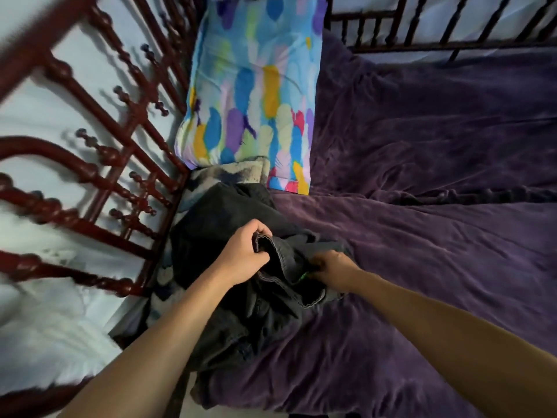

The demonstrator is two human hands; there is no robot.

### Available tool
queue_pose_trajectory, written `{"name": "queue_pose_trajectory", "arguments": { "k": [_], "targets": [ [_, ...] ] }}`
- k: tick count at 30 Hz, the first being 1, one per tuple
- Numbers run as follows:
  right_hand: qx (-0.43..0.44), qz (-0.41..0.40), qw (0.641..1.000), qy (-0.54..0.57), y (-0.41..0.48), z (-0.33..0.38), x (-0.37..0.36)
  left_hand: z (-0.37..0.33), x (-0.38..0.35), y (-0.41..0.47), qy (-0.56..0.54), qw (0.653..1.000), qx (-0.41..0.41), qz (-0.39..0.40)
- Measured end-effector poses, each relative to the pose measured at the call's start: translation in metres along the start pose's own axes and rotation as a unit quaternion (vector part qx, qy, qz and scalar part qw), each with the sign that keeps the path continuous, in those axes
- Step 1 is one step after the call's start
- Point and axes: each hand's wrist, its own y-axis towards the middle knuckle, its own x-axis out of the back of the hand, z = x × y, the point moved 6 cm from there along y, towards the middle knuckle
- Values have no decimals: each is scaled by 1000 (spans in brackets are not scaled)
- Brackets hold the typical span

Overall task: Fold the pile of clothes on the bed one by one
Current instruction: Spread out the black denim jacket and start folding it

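A dark grey garment (241, 315) lies bunched at the left side of the bed, on top of a pile of dark clothes (217, 215). My left hand (245, 254) is closed on a stitched hem of this garment and holds it raised. My right hand (333, 271) grips the same garment a little to the right, its fingers partly buried in the cloth beside a small green spot. Under the pile shows a pale patterned cloth (238, 173).
The bed is covered by a rumpled purple blanket (422, 236). A bright multicoloured pillow (256, 86) lies at the head, touching the pile. A dark red turned-wood bed frame (99, 164) runs along the left, and another rail (422, 43) along the back.
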Motion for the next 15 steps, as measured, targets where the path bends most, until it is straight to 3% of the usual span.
{"name": "queue_pose_trajectory", "arguments": {
  "k": [4, 7, 9, 12, 14, 15],
  "targets": [
    [-22, -148, 965, 214, -36, -21, 61, -2, 11, -28, 117, 993, -8, -25],
    [-8, -227, 940, 253, -77, -29, 119, -20, 7, -42, 194, 976, -33, -97],
    [10, -260, 932, 253, -105, -30, 148, -31, 3, -45, 190, 970, -31, -151],
    [50, -305, 919, 246, -147, -31, 177, -55, 0, -53, 6, 978, 57, -203],
    [93, -296, 917, 252, -171, -26, 187, -81, -3, -60, -167, 957, 78, -222],
    [112, -278, 914, 272, -180, -22, 190, -99, 0, -64, -198, 948, 70, -238]
  ]
}}
